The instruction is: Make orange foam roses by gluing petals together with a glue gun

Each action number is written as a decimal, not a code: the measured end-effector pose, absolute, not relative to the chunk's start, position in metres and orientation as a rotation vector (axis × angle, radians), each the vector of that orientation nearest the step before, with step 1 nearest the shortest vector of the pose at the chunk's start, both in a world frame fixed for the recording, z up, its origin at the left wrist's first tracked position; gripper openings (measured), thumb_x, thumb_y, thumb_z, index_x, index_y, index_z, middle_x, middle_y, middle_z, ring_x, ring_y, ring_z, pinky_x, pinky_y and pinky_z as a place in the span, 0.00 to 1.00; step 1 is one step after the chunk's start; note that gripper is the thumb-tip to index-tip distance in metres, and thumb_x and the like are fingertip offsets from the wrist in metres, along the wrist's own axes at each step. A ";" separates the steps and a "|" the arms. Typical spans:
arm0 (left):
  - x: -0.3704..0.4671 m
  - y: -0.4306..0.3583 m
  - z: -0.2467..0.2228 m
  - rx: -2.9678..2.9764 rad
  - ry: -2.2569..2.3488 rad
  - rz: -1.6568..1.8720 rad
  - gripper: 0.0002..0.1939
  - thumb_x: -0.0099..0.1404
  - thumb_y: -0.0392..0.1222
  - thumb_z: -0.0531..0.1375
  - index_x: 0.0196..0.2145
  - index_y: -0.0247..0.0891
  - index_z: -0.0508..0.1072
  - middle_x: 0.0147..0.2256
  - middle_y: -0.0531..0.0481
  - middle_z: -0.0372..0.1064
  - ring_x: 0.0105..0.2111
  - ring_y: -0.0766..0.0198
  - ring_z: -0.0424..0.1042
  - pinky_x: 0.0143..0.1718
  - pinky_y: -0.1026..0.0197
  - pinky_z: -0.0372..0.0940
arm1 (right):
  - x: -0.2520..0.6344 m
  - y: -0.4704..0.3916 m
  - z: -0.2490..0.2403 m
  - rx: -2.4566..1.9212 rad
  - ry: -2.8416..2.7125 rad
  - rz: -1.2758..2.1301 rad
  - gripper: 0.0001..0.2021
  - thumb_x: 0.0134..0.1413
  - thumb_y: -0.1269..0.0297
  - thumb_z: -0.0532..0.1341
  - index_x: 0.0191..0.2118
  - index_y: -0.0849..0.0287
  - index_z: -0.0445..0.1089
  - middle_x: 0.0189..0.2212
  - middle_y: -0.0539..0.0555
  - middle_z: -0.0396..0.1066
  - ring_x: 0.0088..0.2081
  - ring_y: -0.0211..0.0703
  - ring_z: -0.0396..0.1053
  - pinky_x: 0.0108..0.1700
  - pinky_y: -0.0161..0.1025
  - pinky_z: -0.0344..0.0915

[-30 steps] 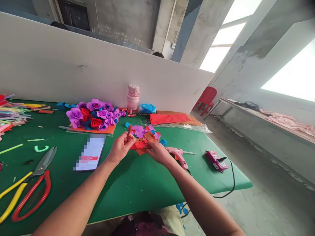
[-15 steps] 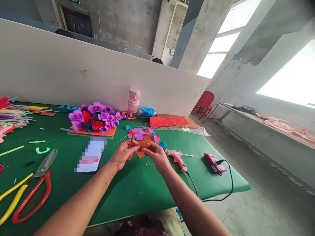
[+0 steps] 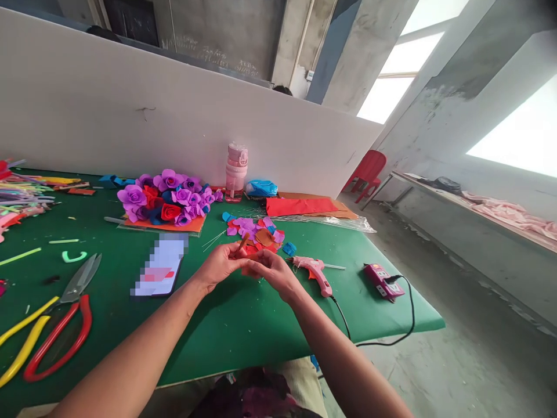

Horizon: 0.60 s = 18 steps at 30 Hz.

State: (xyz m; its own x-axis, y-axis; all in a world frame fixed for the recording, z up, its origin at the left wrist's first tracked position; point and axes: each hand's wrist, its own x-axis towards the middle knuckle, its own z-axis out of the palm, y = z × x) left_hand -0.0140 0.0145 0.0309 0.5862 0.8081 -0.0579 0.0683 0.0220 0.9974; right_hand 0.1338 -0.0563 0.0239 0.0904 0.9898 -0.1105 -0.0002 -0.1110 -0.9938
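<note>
Brown paper roll [image 3: 243, 240]: gripped in left hand [image 3: 221, 266], above worktop [image 3: 243, 339], near petals [image 3: 246, 227] | pinched blurred scrap [image 3: 249, 271] with right hand [image 3: 275, 271] | risked creasing by squeezing too hard | risked burn, if hot, by drifting sideways into glue gun [image 3: 319, 274], just beside.

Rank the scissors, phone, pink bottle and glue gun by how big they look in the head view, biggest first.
1. Scissors
2. Phone
3. Pink bottle and glue gun: too alike to rank surely.
</note>
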 end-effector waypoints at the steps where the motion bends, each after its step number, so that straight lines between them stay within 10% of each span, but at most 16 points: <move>1: -0.013 0.014 0.030 1.462 0.817 0.700 0.13 0.47 0.47 0.66 0.24 0.37 0.67 0.24 0.57 0.64 0.27 0.66 0.65 0.35 0.62 0.61 | 0.133 -0.057 0.022 -1.354 -1.082 1.214 0.16 0.41 0.55 0.68 0.32 0.60 0.66 0.25 0.50 0.72 0.26 0.38 0.69 0.29 0.34 0.63; 18: -0.011 0.019 0.015 1.846 0.891 0.367 0.06 0.46 0.41 0.60 0.21 0.36 0.69 0.22 0.54 0.68 0.26 0.63 0.68 0.28 0.63 0.59 | 0.215 -0.125 0.034 -1.779 -1.066 0.545 0.20 0.50 0.46 0.58 0.35 0.60 0.69 0.22 0.50 0.69 0.21 0.36 0.62 0.23 0.33 0.57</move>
